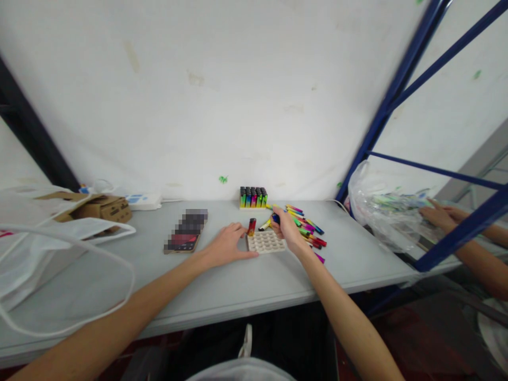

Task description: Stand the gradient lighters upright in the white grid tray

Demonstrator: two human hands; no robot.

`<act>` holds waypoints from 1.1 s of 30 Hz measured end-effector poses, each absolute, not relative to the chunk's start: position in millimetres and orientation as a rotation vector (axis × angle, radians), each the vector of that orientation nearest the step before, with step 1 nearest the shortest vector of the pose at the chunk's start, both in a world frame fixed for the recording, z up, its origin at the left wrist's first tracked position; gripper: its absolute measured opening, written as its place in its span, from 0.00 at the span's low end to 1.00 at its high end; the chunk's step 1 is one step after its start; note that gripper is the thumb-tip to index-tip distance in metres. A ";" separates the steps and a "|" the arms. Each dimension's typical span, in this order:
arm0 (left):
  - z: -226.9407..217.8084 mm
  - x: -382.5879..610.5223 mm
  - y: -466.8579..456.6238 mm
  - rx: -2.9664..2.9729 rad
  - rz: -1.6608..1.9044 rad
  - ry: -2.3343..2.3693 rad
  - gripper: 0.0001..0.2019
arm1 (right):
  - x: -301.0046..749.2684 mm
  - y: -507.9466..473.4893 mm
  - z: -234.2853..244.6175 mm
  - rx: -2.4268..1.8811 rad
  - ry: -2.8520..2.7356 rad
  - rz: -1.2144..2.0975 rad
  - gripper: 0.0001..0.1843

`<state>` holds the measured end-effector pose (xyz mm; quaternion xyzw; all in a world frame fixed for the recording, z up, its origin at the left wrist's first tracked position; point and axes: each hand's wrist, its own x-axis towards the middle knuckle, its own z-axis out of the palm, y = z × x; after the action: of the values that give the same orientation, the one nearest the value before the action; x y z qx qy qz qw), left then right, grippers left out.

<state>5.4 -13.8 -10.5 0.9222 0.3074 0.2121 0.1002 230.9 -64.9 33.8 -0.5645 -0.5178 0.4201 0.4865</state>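
the tray (266, 243) is flanked at left by the spread left hand (229, 244); near its far-right corner, a lighter (275, 217) is pinched in the right hand (287, 229).

Just right of centre, the right hand (286, 227) hides part of the dark lighter (275, 217) it grips, left of centre pixelation masks much of the phone (187, 233), and the frame cuts off a white bag (47, 270) at left and a co-worker's arms (474, 248) at right.
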 end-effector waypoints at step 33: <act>-10.8 3.1 -14.1 2.717 0.641 0.888 0.30 | 238.1 -64.8 28.6 -1.259 -1.889 0.345 0.21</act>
<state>3.1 -14.1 -10.8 0.9222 0.3015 0.2177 0.1058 238.1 -64.8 28.6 -0.5000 -0.7503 0.1369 0.4103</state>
